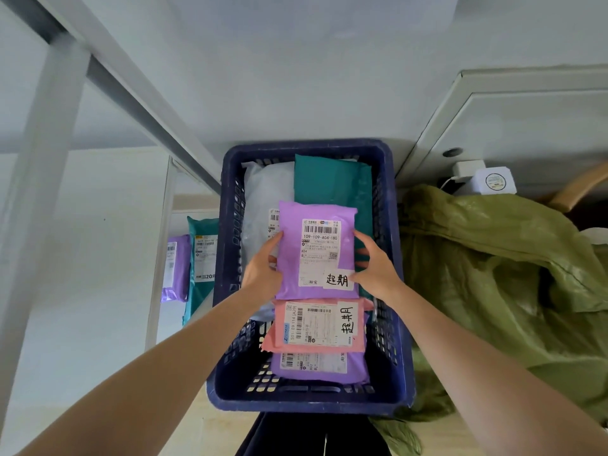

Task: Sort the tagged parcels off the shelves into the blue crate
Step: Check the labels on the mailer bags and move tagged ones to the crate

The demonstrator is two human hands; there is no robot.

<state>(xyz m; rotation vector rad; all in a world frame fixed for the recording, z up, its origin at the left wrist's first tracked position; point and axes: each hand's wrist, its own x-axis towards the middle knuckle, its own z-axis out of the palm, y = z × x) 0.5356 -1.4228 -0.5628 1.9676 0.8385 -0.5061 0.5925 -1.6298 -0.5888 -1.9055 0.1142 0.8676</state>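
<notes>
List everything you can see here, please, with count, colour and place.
crate: 1, dark blue, centre.
held parcel: 1, purple, tagged, over the crate.
pink parcel: 1, pink, tagged, in the crate, near half.
bottom parcel: 1, purple, under the pink parcel.
teal parcel: 1, teal, crate's far right.
pale parcel: 1, whitish, crate's far left.
purple shelf parcel: 1, purple, left shelf.
teal shelf parcel: 1, teal, beside it.
sack: 1, olive green, right of the crate.
left hand: 1, grips the held parcel's left edge.
right hand: 1, grips its right edge.
</notes>
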